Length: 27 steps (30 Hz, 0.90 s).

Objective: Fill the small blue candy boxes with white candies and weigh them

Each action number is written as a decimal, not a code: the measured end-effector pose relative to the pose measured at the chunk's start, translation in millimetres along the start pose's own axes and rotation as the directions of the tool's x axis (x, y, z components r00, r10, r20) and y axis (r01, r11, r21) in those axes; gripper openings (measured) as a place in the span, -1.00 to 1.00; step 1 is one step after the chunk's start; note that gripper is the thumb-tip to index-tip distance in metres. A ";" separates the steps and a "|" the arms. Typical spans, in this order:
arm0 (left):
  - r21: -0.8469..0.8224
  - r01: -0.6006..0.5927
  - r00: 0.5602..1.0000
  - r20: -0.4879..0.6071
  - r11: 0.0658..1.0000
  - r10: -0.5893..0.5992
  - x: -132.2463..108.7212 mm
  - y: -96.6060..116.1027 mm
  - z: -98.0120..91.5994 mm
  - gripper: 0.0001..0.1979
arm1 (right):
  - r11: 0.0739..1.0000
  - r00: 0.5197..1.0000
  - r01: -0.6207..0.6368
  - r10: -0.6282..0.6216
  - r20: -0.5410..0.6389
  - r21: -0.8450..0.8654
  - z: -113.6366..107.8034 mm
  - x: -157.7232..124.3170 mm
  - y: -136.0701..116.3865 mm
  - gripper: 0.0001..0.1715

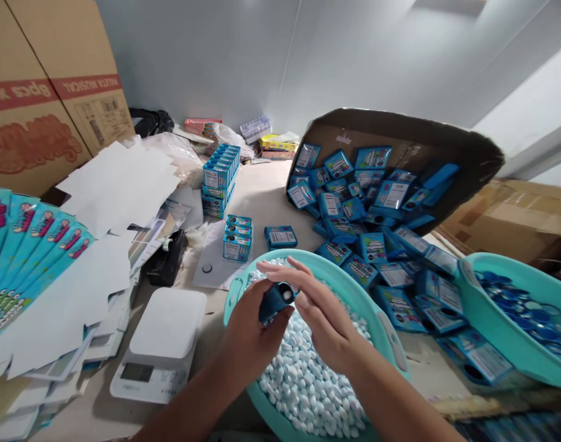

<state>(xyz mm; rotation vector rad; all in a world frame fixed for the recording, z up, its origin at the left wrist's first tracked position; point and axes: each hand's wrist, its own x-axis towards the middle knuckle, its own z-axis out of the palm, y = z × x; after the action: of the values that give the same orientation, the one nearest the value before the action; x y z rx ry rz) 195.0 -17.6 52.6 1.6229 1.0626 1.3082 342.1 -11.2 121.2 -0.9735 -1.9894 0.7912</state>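
Observation:
My left hand (pixel 248 328) is closed around a small blue container (pixel 274 302), its round opening facing up with white pieces showing inside. My right hand (pixel 315 313) hovers beside and over that opening, fingers bent and partly together; whether they pinch anything I cannot make out. Both hands are above a teal basin (pixel 386 325) filled with small white and pale blue candies (pixel 303 380).
A white digital scale (pixel 158 344) sits to the left. Flat white and blue carton blanks (pixel 54 276) fan out at far left. Stacked blue boxes (pixel 220 178) stand behind. A tipped cardboard box (pixel 446 147) spills blue boxes. Another teal basin (pixel 506 344) at right holds blue lids.

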 end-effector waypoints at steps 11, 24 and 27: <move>0.005 0.061 0.998 -0.016 0.998 -0.061 0.1 1.7 0.1 -0.64 | 0.998 0.999 0.034 -0.034 0.000 -0.057 -2.9 1.7 -3.3 -0.54; -0.236 0.090 0.905 -0.387 0.968 -0.178 0.8 2.6 2.0 -0.53 | 0.718 0.818 -0.428 0.566 0.103 -0.549 -35.7 7.8 71.9 -0.64; -0.239 0.126 0.930 -0.308 0.963 -0.198 5.4 2.0 1.0 -0.53 | 0.714 0.806 -0.394 0.571 0.156 -0.578 -22.4 7.2 62.9 -0.27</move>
<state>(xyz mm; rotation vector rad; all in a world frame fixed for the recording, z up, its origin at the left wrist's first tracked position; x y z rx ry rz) 196.9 -13.3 56.1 1.1535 1.1784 1.5576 380.4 31.6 86.2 -1.8651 -2.3240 0.7275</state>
